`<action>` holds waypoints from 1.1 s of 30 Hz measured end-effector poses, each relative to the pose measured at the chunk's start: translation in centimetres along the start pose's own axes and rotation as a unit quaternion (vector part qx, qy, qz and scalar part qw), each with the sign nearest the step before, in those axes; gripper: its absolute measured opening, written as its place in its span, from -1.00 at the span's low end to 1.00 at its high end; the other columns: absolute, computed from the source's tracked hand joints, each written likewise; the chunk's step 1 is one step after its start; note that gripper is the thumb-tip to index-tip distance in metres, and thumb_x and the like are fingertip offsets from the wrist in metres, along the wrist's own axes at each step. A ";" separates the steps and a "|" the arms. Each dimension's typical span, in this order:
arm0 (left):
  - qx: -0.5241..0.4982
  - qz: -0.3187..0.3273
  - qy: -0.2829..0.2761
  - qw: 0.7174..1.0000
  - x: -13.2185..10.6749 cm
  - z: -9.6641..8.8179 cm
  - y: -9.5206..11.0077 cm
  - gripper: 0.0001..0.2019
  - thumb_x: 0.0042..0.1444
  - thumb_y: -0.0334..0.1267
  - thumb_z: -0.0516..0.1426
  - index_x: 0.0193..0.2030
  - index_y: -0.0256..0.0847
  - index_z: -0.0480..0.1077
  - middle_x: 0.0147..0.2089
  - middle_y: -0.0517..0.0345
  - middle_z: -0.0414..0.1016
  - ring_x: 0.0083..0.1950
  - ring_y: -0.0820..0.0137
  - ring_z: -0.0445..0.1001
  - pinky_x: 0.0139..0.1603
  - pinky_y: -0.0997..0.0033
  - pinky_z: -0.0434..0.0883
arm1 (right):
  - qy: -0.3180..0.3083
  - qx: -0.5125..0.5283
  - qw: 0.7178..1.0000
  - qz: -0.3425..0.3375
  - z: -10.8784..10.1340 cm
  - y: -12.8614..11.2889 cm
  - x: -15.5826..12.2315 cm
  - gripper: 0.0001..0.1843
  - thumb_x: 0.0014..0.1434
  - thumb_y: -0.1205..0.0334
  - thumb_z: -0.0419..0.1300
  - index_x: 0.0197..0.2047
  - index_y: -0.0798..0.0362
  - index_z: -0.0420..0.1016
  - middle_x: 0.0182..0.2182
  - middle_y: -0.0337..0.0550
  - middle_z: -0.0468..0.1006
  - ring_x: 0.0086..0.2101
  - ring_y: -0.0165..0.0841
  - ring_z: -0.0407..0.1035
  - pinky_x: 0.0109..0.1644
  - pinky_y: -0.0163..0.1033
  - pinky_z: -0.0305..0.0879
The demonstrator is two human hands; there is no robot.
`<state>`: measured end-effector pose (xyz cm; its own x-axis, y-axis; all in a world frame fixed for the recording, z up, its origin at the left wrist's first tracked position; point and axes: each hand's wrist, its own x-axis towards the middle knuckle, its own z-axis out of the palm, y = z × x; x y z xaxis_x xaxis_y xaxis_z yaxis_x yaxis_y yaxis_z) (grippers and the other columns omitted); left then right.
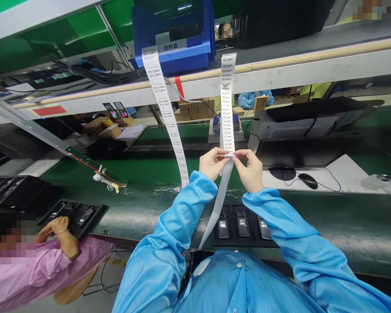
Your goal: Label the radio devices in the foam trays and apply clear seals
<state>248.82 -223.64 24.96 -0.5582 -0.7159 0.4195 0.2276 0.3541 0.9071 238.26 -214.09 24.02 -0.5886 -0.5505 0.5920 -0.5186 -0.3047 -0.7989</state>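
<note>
Our left hand and right hand each keep a narrow pinching grip on the label strip, which runs vertically between them, equally near both.

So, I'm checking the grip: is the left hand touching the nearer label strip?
Touching. The head view shows the left hand pinching the strip with its fingertips, the right hand pinching it alongside.

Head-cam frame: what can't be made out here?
Head view: print on the long white barcode label strip is too small to read.
Head view: left hand and right hand cover the spot they pinch, hiding the grip.
Head view: the black tray of dark handsets is partly behind the blue sleeves.
Head view: the blue plastic bin is cut off by the top edge.
</note>
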 end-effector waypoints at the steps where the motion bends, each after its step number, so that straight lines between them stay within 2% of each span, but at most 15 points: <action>1: -0.007 -0.006 0.006 1.000 0.0 0.1 0.0 -0.82 -0.03 -0.34 0.31 -0.24 -0.24 0.49 -0.25 0.11 0.59 -0.21 0.36 0.59 -0.07 0.27 0.54 | 0.004 -0.015 1.000 -0.007 0.0 0.0 0.0 -0.87 0.17 0.17 0.22 -0.20 0.00 0.48 -0.29 -0.22 0.51 -0.24 -0.36 0.41 -0.05 -0.18 0.34; 8: -0.059 -0.044 0.017 0.997 0.0 0.4 0.3 -0.77 -0.09 -0.30 0.35 -0.27 -0.27 0.47 -0.28 0.09 0.58 -0.21 0.35 0.59 -0.05 0.22 0.54 | 0.024 -0.065 0.995 -0.077 0.0 -0.7 0.0 -0.99 0.18 0.27 0.19 -0.29 -0.02 0.44 -0.32 -0.24 0.48 -0.25 -0.36 0.39 -0.10 -0.19 0.32; 13: -0.031 -0.035 0.019 0.999 -0.2 0.0 0.4 -0.78 -0.06 -0.31 0.33 -0.25 -0.26 0.48 -0.28 0.09 0.59 -0.23 0.37 0.60 -0.08 0.28 0.56 | 0.024 -0.068 0.993 -0.096 0.3 -1.0 0.1 -0.94 0.15 0.34 0.19 -0.34 -0.01 0.41 -0.30 -0.21 0.40 -0.23 -0.37 0.34 -0.12 -0.21 0.32; 19: -0.001 -0.022 0.028 0.999 -0.4 0.2 -0.6 -0.81 0.00 -0.36 0.27 -0.19 -0.25 0.47 -0.22 0.08 0.58 -0.17 0.37 0.59 -0.04 0.31 0.55 | 0.011 -0.091 0.991 -0.102 -0.1 -1.2 -0.2 -0.95 0.11 0.34 0.23 -0.33 0.01 0.43 -0.24 -0.17 0.35 -0.15 -0.33 0.33 -0.04 -0.14 0.32; 21: -0.007 -0.027 0.020 0.999 -0.7 0.3 -0.9 -0.74 0.01 -0.43 0.23 -0.11 -0.24 0.46 -0.14 0.04 0.57 -0.13 0.36 0.59 -0.03 0.32 0.55 | 0.015 -0.095 0.991 -0.098 -0.5 -1.3 -0.6 -0.95 0.12 0.33 0.23 -0.33 0.02 0.43 -0.23 -0.17 0.37 -0.14 -0.32 0.34 -0.01 -0.12 0.31; 24: 0.031 0.000 0.003 1.000 -2.1 -0.1 -1.4 -0.48 0.00 -0.48 0.20 0.15 -0.14 0.35 0.08 0.01 0.49 0.00 0.33 0.54 0.03 0.29 0.51 | 0.038 -0.073 0.994 -0.073 -1.0 -1.2 -1.6 -0.95 0.12 0.30 0.24 -0.34 0.03 0.43 -0.22 -0.16 0.38 -0.15 -0.32 0.34 -0.03 -0.13 0.31; 26: 0.106 0.041 0.035 0.993 -3.8 -1.4 -2.0 -0.39 0.02 -0.45 0.20 0.24 -0.06 0.27 0.17 0.02 0.40 0.09 0.31 0.48 0.09 0.26 0.47 | 0.048 -0.035 0.997 -0.039 -1.3 -0.7 -2.7 -0.93 0.12 0.26 0.25 -0.33 0.03 0.42 -0.22 -0.15 0.38 -0.15 -0.32 0.34 -0.05 -0.14 0.32; 29: 0.225 0.066 0.172 0.957 -6.8 -5.2 -4.3 -0.49 0.07 -0.42 0.16 0.20 -0.08 0.31 0.18 0.00 0.32 0.19 0.27 0.36 0.22 0.18 0.36 | 0.031 0.028 0.999 0.033 -1.2 0.2 -5.0 -0.88 0.11 0.22 0.27 -0.29 0.03 0.43 -0.17 -0.14 0.38 -0.12 -0.33 0.35 -0.02 -0.15 0.32; 31: 0.275 0.016 0.270 0.923 -8.4 -8.7 -6.7 -0.50 0.05 -0.44 0.15 0.17 -0.14 0.30 0.18 -0.05 0.30 0.24 0.22 0.31 0.28 0.10 0.29 | 0.003 0.057 0.995 0.084 -0.7 0.6 -6.7 -0.85 0.09 0.20 0.29 -0.28 0.03 0.43 -0.15 -0.13 0.40 -0.09 -0.32 0.35 0.01 -0.15 0.30; 32: 0.288 -0.030 0.298 0.910 -8.9 -10.5 -8.0 -0.47 0.01 -0.45 0.16 0.17 -0.17 0.28 0.19 -0.08 0.29 0.25 0.19 0.29 0.30 0.05 0.26 | -0.013 0.069 0.992 0.108 -0.3 0.7 -7.5 -0.84 0.08 0.19 0.30 -0.28 0.03 0.43 -0.14 -0.13 0.41 -0.08 -0.31 0.35 0.02 -0.14 0.29; 33: 0.290 -0.080 0.301 0.905 -9.3 -12.2 -9.3 -0.42 -0.03 -0.45 0.19 0.19 -0.20 0.26 0.21 -0.12 0.28 0.27 0.15 0.27 0.31 0.01 0.23 | -0.028 0.080 0.988 0.129 0.3 0.7 -8.3 -0.83 0.07 0.19 0.31 -0.28 0.02 0.43 -0.13 -0.13 0.42 -0.08 -0.31 0.35 0.03 -0.14 0.28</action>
<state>261.58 -227.66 13.02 0.0294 -0.9218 0.3866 -0.3728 0.3488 0.8599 242.91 -209.95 18.49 -0.6510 -0.6667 0.3629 -0.2477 -0.2653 -0.9318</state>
